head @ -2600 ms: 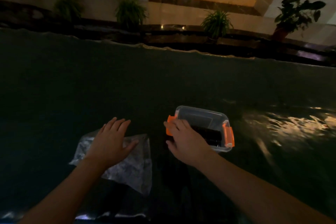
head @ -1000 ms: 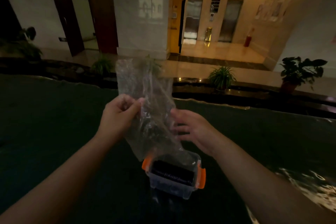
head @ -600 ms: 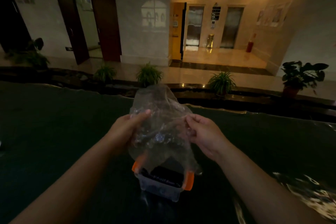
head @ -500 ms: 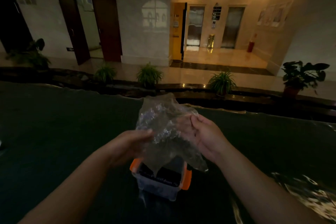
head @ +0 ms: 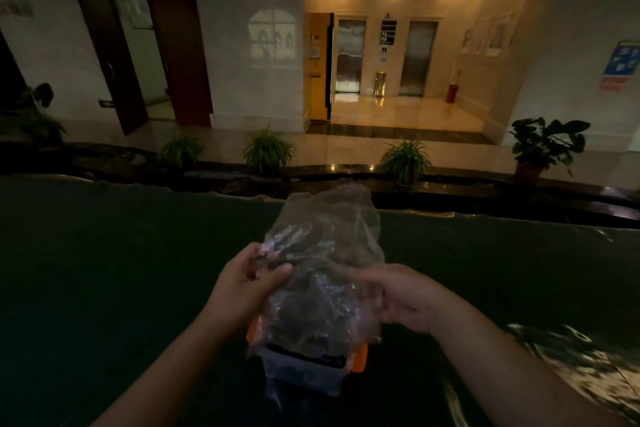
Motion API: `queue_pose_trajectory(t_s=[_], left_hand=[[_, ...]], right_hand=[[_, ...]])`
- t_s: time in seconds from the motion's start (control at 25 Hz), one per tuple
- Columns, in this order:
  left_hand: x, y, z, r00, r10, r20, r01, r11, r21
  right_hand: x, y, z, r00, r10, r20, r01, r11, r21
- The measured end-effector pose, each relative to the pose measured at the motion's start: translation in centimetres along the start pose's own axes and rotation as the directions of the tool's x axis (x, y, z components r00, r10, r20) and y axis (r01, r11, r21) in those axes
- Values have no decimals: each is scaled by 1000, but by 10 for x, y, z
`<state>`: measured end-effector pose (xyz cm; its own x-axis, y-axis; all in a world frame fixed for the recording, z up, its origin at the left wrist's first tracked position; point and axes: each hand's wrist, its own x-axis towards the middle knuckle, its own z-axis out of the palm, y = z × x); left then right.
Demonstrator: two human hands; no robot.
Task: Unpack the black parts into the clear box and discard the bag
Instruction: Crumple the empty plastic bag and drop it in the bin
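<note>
Holding: bag [head: 322, 263], above clear box [head: 304, 371]
Left hand [head: 247, 282]: thumb and fingers pinching film
Right hand [head: 398, 298]: fingers curled round bag's side
Black parts [head: 304, 359]: in box
Advice: crumple tightly, then discard clear of box

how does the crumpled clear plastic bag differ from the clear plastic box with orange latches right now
The crumpled clear plastic bag is soft and wrinkled; the clear plastic box with orange latches is rigid and straight-sided. The bag is held up by the left hand and right hand; the box sits on the dark table below it. Black parts show in the box. Both are see-through.
</note>
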<state>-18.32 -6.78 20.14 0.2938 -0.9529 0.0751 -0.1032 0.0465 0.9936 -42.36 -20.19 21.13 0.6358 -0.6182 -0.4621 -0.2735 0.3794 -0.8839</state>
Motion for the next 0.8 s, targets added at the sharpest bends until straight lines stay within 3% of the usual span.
queue_pose_trajectory(t_s=[0.12,0.2,0.32,0.4,0.52,0.64,0.8], left_hand=[[4,-8,-24,930,-267,252,310,939,-146],[5,-11,-37,877,-343,335,423,883,-204],[10,-11,-44,922,-311,230,350,924,-152],[12,-6,-46,956,-260,140,271,960,-73],[15,-1,-56,953,-245,179,260,963,-71],[22,-1,-77,950,-225,217,252,962,-106],[24,-6,-94,935,-215,284,282,934,-221]], right_hand=[[15,1,13,994,-24,-105,28,999,36],[19,-2,23,993,-70,-90,81,989,120],[24,-1,40,986,-148,-70,157,977,145],[25,2,52,991,-93,-93,92,996,-16],[29,6,66,989,-96,-114,77,985,-156],[28,3,63,977,-141,-163,130,988,-79],[28,2,54,972,-194,-131,215,961,174]])
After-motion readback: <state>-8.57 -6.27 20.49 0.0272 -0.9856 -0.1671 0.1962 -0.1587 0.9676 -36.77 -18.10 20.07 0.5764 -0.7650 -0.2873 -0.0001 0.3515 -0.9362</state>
